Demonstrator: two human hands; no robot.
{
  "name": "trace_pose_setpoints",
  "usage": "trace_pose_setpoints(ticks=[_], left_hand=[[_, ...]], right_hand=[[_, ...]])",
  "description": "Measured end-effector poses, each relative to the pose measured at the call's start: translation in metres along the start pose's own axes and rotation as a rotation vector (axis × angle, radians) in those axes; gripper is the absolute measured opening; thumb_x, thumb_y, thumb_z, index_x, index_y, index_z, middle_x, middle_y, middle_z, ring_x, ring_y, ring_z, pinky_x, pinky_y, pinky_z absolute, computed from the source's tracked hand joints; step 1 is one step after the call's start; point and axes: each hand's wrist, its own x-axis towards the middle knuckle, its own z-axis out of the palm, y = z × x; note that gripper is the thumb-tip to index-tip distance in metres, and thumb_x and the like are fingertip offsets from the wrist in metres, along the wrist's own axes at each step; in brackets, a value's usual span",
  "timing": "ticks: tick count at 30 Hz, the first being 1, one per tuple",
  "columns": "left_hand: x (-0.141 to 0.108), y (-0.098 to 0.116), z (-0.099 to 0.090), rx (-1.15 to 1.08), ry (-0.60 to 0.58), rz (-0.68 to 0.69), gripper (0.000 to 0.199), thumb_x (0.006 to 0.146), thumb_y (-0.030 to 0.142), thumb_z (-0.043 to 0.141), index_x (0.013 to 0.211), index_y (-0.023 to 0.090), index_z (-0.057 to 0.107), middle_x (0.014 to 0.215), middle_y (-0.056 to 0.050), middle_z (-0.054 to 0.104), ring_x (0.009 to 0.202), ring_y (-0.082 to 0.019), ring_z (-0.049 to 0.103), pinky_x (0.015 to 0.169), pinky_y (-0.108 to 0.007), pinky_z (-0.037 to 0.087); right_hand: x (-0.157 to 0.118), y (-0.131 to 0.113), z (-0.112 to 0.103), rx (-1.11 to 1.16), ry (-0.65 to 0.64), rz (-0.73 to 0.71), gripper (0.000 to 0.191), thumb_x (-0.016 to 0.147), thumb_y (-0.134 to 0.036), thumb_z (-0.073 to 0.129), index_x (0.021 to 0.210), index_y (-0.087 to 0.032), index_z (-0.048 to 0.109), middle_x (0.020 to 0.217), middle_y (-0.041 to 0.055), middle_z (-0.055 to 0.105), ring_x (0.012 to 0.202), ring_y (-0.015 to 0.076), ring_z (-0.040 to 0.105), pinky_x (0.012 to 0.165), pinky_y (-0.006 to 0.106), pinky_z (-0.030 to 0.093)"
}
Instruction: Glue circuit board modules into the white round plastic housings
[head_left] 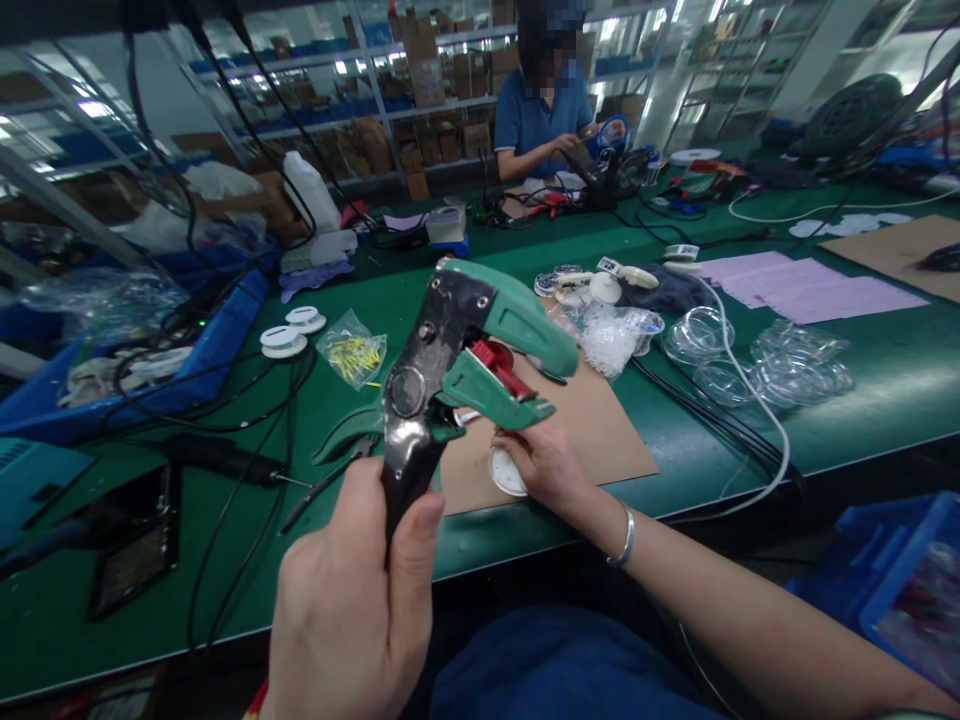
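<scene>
My left hand (352,590), low in the middle of the head view, is wrapped round the black handle of an automatic wire stripper (409,385). Its green jaws, with a red piece between them, point up and right. Behind the tool, my right hand (553,468) has its fingers closed on a white round disc-like part (508,475) near the table's front edge. A sheet of brown cardboard (615,440) lies under that hand. The stripper's jaws hide part of the fingertips. Left of the stripper lie pliers (322,490) and a bag of yellow pieces (351,352).
At left stand a blue bin (232,330) with cables and a black electric screwdriver (225,460). White spools (283,341), clear coiled tubing (799,365), black cables (712,420) and pink sheets (810,285) lie on the green table. A co-worker (544,110) sits opposite.
</scene>
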Motion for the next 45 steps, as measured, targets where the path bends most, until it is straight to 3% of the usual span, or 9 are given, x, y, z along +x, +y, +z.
trace_pose_setpoints(ticks=[5,11,15,20,24,28,33,37,45], left_hand=[[-0.001,-0.005,0.018,0.021,-0.262,0.060,0.017,0.096,0.032,0.033,0.089,0.022,0.046,0.057,0.002,0.062,0.046,-0.019,0.062,0.041,-0.027,0.033],[0.005,-0.002,0.003,0.082,0.027,-0.001,0.021,0.095,0.039,0.034,0.091,0.023,0.047,0.053,0.002,0.059,0.038,-0.018,0.056,0.037,-0.028,0.027],[0.008,-0.005,0.004,0.008,-0.248,0.072,0.017,0.095,0.031,0.034,0.088,0.022,0.046,0.050,0.004,0.057,0.041,-0.018,0.059,0.039,-0.025,0.032],[0.008,-0.004,-0.007,0.081,0.076,-0.031,0.021,0.094,0.039,0.036,0.088,0.023,0.047,0.051,0.004,0.055,0.036,-0.016,0.053,0.038,-0.025,0.031],[0.013,-0.003,-0.009,0.027,-0.302,0.071,0.018,0.095,0.030,0.035,0.083,0.022,0.046,0.050,0.003,0.056,0.043,-0.018,0.059,0.041,-0.025,0.033],[0.017,-0.003,-0.017,0.034,0.064,-0.039,0.026,0.094,0.044,0.035,0.084,0.023,0.047,0.050,0.004,0.055,0.038,-0.016,0.053,0.037,-0.025,0.030],[0.018,-0.003,-0.008,0.013,-0.303,0.025,0.019,0.095,0.030,0.034,0.079,0.023,0.043,0.052,0.003,0.056,0.046,-0.018,0.060,0.043,-0.026,0.031],[0.016,-0.003,-0.008,-0.006,-0.053,-0.041,0.022,0.095,0.040,0.033,0.085,0.023,0.043,0.051,0.005,0.053,0.040,-0.017,0.054,0.041,-0.027,0.027],[0.017,-0.011,-0.017,-0.061,-0.173,-0.114,0.023,0.095,0.042,0.032,0.085,0.024,0.043,0.056,0.004,0.053,0.046,-0.016,0.053,0.046,-0.026,0.030]], right_hand=[[-0.001,0.004,0.000,-0.010,-0.020,-0.029,0.009,0.090,-0.021,0.052,0.093,-0.022,0.061,0.084,0.0044,0.069,0.076,0.0180,0.065,0.068,0.029,0.052],[0.001,0.001,-0.001,-0.035,-0.041,-0.028,0.009,0.090,-0.021,0.054,0.095,-0.022,0.061,0.087,0.0043,0.070,0.079,0.0188,0.066,0.070,0.029,0.052],[0.003,0.001,-0.001,-0.041,-0.027,-0.032,0.009,0.090,-0.020,0.051,0.092,-0.021,0.060,0.081,0.0049,0.068,0.073,0.0191,0.065,0.063,0.028,0.051],[0.003,0.000,0.000,-0.051,-0.042,-0.045,0.008,0.089,-0.018,0.055,0.091,-0.021,0.061,0.083,0.0042,0.069,0.074,0.0184,0.065,0.067,0.027,0.051],[0.002,0.000,0.000,-0.051,-0.042,-0.055,0.014,0.089,-0.015,0.051,0.096,-0.021,0.062,0.084,0.0052,0.069,0.075,0.0190,0.066,0.065,0.028,0.051],[0.002,-0.002,0.000,-0.057,-0.062,-0.054,0.015,0.089,-0.014,0.052,0.096,-0.022,0.063,0.087,0.0041,0.069,0.079,0.0183,0.066,0.071,0.028,0.051],[0.003,-0.002,0.001,-0.062,-0.058,-0.052,0.017,0.089,-0.014,0.053,0.102,-0.022,0.061,0.085,0.0033,0.068,0.073,0.0176,0.065,0.063,0.025,0.049],[0.004,-0.002,0.002,-0.068,-0.071,-0.054,0.011,0.088,-0.017,0.058,0.097,-0.023,0.062,0.084,0.0024,0.067,0.074,0.0178,0.063,0.065,0.026,0.048],[0.005,-0.004,0.001,-0.072,-0.093,-0.027,0.007,0.091,-0.019,0.054,0.086,-0.021,0.060,0.080,0.0025,0.065,0.072,0.0174,0.062,0.064,0.025,0.045]])
